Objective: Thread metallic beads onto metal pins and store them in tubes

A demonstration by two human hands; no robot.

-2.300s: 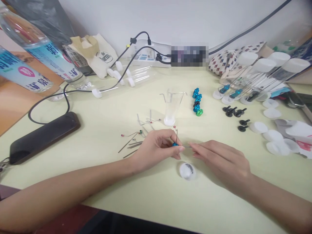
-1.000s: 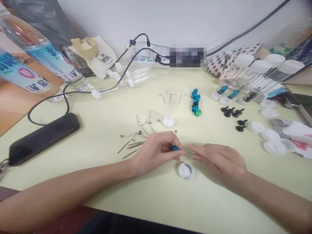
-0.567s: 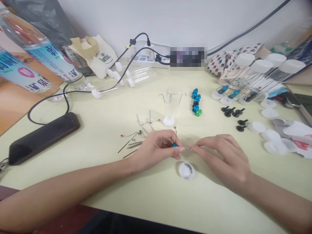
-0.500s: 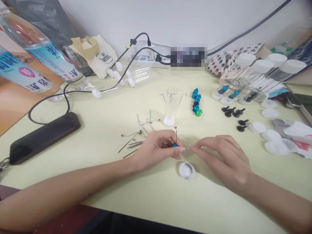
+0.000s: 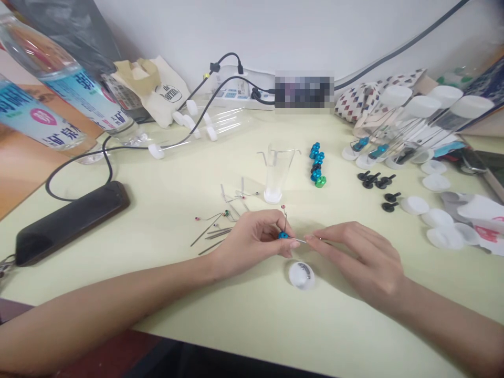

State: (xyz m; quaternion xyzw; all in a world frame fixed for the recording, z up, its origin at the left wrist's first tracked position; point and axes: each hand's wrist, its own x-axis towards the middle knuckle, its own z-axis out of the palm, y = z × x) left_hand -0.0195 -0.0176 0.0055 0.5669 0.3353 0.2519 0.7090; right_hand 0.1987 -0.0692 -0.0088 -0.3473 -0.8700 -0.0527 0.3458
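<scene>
Between the thumb and fingers of my left hand (image 5: 252,239) is a small blue metal fitting (image 5: 282,235). A thin wire with a red-ringed end (image 5: 283,208) stands up from it. My right hand (image 5: 360,257) pinches a thin metal rod (image 5: 300,240), whose left end reaches the fitting by my left thumb; the exact contact is hidden. Just below the hands sits a small white cap (image 5: 301,276) with tiny metal pieces inside. Loose rods and wires (image 5: 214,231) lie left of my left hand. Behind it, a clear tube (image 5: 274,178) stands with bent wires hooked over its rim.
Blue, black and green fittings (image 5: 317,167) form a row behind my hands. Black thumbscrew-like pieces (image 5: 370,179), white caps (image 5: 436,183) and filled tubes (image 5: 417,126) are at right. A black power bank (image 5: 73,223), its cable, and water bottles (image 5: 79,89) occupy the left.
Almost nothing differs. My right-hand fingers have shifted slightly along with the rod, while the left hand keeps the blue fitting in the same place.
</scene>
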